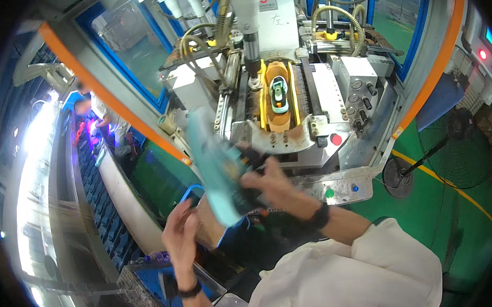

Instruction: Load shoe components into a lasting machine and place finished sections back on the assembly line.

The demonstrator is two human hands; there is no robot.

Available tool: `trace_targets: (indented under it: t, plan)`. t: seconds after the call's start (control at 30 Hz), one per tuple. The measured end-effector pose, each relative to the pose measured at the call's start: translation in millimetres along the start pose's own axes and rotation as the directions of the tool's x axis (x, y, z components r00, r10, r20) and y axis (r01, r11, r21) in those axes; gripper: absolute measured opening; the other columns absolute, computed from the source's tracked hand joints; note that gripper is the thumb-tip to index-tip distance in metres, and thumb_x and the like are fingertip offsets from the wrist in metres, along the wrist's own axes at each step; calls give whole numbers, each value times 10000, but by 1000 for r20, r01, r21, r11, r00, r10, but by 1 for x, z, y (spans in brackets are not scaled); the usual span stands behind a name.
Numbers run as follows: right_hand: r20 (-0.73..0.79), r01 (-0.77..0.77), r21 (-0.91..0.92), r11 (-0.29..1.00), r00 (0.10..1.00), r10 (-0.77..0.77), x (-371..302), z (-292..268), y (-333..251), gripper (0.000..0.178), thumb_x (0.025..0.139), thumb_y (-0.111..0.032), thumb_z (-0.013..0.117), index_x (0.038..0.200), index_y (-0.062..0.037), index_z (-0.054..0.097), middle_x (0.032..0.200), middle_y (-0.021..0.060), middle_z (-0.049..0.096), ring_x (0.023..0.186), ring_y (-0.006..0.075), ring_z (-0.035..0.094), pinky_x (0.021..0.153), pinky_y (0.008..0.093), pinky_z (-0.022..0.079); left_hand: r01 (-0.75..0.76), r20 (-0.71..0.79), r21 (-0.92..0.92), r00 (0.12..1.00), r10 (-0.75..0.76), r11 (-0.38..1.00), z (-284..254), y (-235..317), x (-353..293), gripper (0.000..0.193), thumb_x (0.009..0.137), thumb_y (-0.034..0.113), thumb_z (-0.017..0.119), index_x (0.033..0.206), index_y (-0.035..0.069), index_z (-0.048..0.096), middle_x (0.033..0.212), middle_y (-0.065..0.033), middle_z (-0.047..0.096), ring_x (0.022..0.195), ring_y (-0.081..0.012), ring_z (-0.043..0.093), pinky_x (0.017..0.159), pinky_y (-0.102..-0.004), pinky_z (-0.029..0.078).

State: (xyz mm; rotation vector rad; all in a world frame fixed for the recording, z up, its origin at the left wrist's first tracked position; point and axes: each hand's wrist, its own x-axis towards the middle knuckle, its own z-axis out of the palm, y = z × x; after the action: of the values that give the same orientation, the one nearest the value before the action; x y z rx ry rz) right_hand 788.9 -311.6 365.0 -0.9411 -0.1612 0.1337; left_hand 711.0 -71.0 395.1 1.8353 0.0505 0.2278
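Shoe (213,175) tilted and blurred, pale teal with black parts

- Floor (365,208): green, crossed at right by a yellow line (453,185).
- Left: dark conveyor belt (98,202), receding beside a pale side rail (126,203).
- Far left: bright white band of light (31,195); violet glow (92,128) in the distance.
- Behind: clear window panel (129,39) in a blue frame, beside an orange-edged post (113,102).
- Right: round-based pedestal fan (398,178); beyond it, a control panel (484,63) with red lamp (482,54).
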Motion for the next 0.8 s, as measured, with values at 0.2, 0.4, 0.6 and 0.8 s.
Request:
trace_targets:
  t: [0.2,0.4,0.6,0.8]
  plan:
    - [-272,274,-327,904,889,-368,43,-142,-104,638,784,-127,752,1355,-10,494,1218,67,585,1103,151,552,992,300,441,210,349,-177,927,-138,961,195,-46,193,565,922,212,706,1349,-91,492,1230,-152,637,1068,-180,630,891,-308,507]
    - [-487,211,-601,771,669,-562,59,-208,-159,584,758,-110,743,1287,16,529,1124,83,626,1000,145,605,909,282,489,-153,280,445,960,25,882,355,-105,318,826,787,478,741,1257,-155,497,1190,-326,618,995,-425,665,881,-436,528]
    - [-557,-45,-752,658,578,-597,71,-234,-167,567,726,-109,725,1250,20,552,1100,99,629,958,157,617,889,280,494,-6,231,534,963,-139,846,428,-144,364,817,753,396,774,1338,-52,422,1366,-300,487,1216,-420,543,996,-479,461]
    - [-619,-400,-783,477,576,-533,161,-248,-183,642,643,-246,790,1115,128,568,1008,230,676,911,273,670,825,344,519,353,280,36,895,-348,935,389,-123,356,392,739,129,782,1063,-22,621,1021,-153,694,895,-292,693,764,-417,561]
